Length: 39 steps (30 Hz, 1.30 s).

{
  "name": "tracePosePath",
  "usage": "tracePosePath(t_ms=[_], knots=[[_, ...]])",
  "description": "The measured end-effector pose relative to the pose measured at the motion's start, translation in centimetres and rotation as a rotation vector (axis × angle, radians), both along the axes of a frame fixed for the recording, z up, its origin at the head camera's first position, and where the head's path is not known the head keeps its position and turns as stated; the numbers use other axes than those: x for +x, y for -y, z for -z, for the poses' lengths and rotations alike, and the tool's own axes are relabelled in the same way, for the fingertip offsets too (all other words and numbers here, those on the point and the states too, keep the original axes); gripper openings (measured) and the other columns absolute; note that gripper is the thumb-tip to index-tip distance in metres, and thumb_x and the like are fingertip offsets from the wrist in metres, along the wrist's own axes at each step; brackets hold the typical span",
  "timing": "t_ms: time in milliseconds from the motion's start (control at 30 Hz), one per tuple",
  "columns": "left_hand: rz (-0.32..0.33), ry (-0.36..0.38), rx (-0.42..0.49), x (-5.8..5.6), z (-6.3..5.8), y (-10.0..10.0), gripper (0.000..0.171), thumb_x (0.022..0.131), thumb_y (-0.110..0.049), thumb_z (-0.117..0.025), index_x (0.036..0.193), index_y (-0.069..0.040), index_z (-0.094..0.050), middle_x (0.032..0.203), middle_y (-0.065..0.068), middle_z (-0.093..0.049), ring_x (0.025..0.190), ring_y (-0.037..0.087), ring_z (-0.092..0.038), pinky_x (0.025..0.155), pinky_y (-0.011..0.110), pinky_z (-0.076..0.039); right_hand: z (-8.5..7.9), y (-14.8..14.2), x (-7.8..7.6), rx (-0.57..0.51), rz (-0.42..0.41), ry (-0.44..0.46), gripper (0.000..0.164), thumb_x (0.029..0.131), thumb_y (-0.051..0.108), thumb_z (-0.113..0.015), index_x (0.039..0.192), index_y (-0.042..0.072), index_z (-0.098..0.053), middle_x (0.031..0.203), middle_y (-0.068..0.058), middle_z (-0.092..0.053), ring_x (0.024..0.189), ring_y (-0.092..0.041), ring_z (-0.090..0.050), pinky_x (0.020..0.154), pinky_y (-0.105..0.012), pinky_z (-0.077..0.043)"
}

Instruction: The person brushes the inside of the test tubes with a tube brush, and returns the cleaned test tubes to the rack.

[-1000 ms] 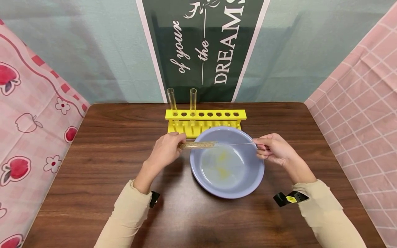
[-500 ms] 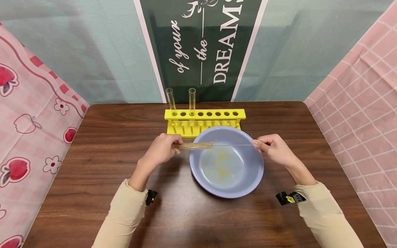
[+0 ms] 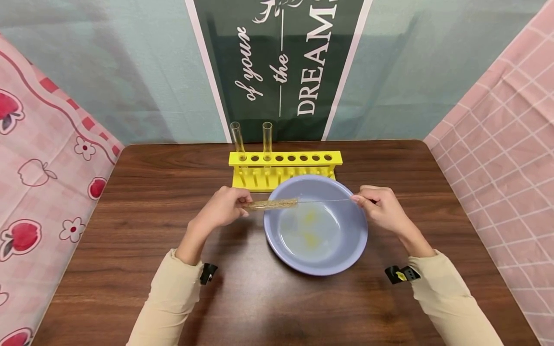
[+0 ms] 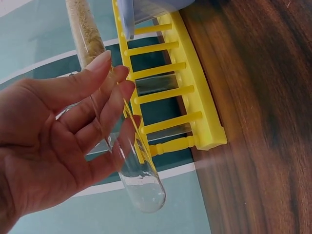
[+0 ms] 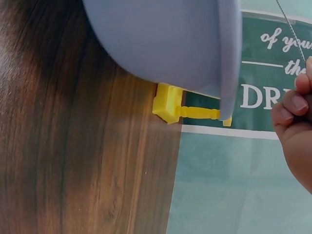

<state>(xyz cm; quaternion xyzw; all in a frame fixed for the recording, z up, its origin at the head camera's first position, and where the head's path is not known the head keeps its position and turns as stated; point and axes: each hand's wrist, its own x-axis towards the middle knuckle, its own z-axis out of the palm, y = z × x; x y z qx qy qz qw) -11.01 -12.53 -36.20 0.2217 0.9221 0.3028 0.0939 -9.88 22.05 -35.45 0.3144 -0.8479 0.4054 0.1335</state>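
My left hand [image 3: 222, 206] holds a clear glass test tube [image 4: 144, 187], which lies nearly level above the left part of a blue-purple basin [image 3: 273, 235]. In the left wrist view the tube's rounded end sticks out below the fingers. Tan bristles of a test tube brush [image 4: 89, 31] fill the tube toward its mouth. The brush's thin twisted wire [image 3: 326, 200] runs to the right across the basin. My right hand [image 3: 385, 209] pinches the end of that wire near the basin's right rim; its fingers are partly out of the right wrist view.
A yellow test tube rack [image 3: 285, 159] stands behind the basin, with two clear test tubes upright in it, one of them a clear tube [image 3: 267, 137]. Shallow liquid with yellowish patches covers the basin's floor. Cloth backdrops [image 3: 164, 72] rise around the brown wooden table [image 3: 143, 202].
My left hand has shifted a little to the left with the tube. The right hand has turned on the wire, its lower fingers now tucked out of sight. Basin and rack stay put.
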Motion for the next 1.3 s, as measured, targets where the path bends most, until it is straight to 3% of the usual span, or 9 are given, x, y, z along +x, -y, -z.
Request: tracePosePath(t_ms=[100,200,333,500,633,767,867,1067,1300], knots=[[0.005,0.014,-0.005,0.0,0.1,0.1,0.014,0.072,0.001,-0.073,0.082,-0.007,-0.066,0.077,0.001,-0.065,0.076,0.016,-0.062,0.075,0.034,-0.049,-0.1,0.2,0.0,0.022,0.021,-0.042,0.033,0.069,-0.021,-0.063,0.06,0.008,-0.054,0.055,-0.001,-0.04,0.049,-0.008,-0.036,0.046,-0.014,-0.028],[0.004,0.024,-0.004,-0.1,0.0,0.3,0.014,0.072,0.001,-0.073,0.082,-0.006,-0.066,0.077,0.001,-0.065,0.076,0.016,-0.062,0.074,0.033,-0.049,-0.3,0.1,-0.1,0.036,0.023,-0.009,0.034,0.071,-0.02,-0.063,0.058,0.009,-0.052,0.054,0.0,-0.039,0.049,-0.007,-0.035,0.045,-0.015,-0.028],[-0.002,0.027,0.008,-0.2,-0.1,0.4,0.014,0.073,0.0,-0.073,0.083,-0.006,-0.066,0.078,0.002,-0.065,0.076,0.016,-0.062,0.074,0.032,-0.049,-0.4,-0.5,-0.6,0.055,0.041,0.122,0.036,0.076,-0.015,-0.062,0.056,0.012,-0.05,0.052,0.0,-0.04,0.048,-0.005,-0.036,0.043,-0.02,-0.03],[-0.004,-0.002,0.008,-0.1,-0.5,0.3,0.014,0.073,0.001,-0.073,0.082,-0.006,-0.065,0.078,0.002,-0.065,0.077,0.017,-0.062,0.074,0.033,-0.049,-0.5,-1.5,-1.5,0.067,0.093,0.358,0.036,0.085,0.0,-0.06,0.053,0.01,-0.049,0.049,0.002,-0.039,0.046,-0.006,-0.033,0.041,-0.026,-0.028],[-0.014,-0.052,-0.022,0.0,-0.7,0.2,0.015,0.072,0.0,-0.073,0.082,-0.008,-0.064,0.077,0.001,-0.065,0.077,0.017,-0.062,0.073,0.035,-0.049,-1.1,-1.8,-1.7,-0.062,0.085,0.579,0.038,0.088,0.005,-0.058,0.052,0.0,-0.047,0.047,0.004,-0.035,0.043,-0.007,-0.026,0.037,-0.03,-0.021],[-0.026,-0.107,-0.062,0.1,-0.7,0.1,0.016,0.072,-0.001,-0.074,0.081,-0.009,-0.063,0.075,0.0,-0.063,0.074,0.016,-0.06,0.069,0.036,-0.047,-1.2,-2.0,-1.8,-0.288,-0.003,0.823,0.04,0.09,0.001,-0.052,0.051,-0.004,-0.045,0.048,0.002,-0.034,0.044,-0.013,-0.017,0.042,-0.032,-0.013],[-0.034,-0.124,-0.078,0.1,-0.6,0.1,0.017,0.072,-0.001,-0.074,0.081,-0.009,-0.063,0.074,0.0,-0.063,0.073,0.016,-0.059,0.067,0.036,-0.047,-1.1,-2.1,-1.9,-0.425,-0.067,0.958,0.04,0.091,-0.004,-0.047,0.051,-0.001,-0.046,0.05,0.001,-0.036,0.045,-0.017,-0.013,0.046,-0.032,-0.012],[-0.053,-0.15,-0.085,0.4,-0.5,0.1,0.017,0.071,0.001,-0.073,0.082,-0.009,-0.064,0.075,0.0,-0.065,0.072,0.016,-0.06,0.066,0.037,-0.048,-0.8,-2.5,-2.2,-0.544,-0.147,1.088,0.04,0.092,-0.006,-0.041,0.053,0.001,-0.05,0.051,-0.002,-0.03,0.046,-0.017,-0.01,0.046,-0.029,-0.013],[-0.069,-0.155,-0.086,0.7,-0.4,0.1,0.018,0.071,0.004,-0.071,0.082,-0.009,-0.064,0.079,0.002,-0.066,0.074,0.018,-0.062,0.067,0.037,-0.048,-0.9,-2.7,-2.3,-0.6,-0.158,1.179,0.04,0.092,-0.006,-0.04,0.053,0.002,-0.05,0.053,-0.005,-0.024,0.046,-0.015,-0.011,0.045,-0.027,-0.013]])
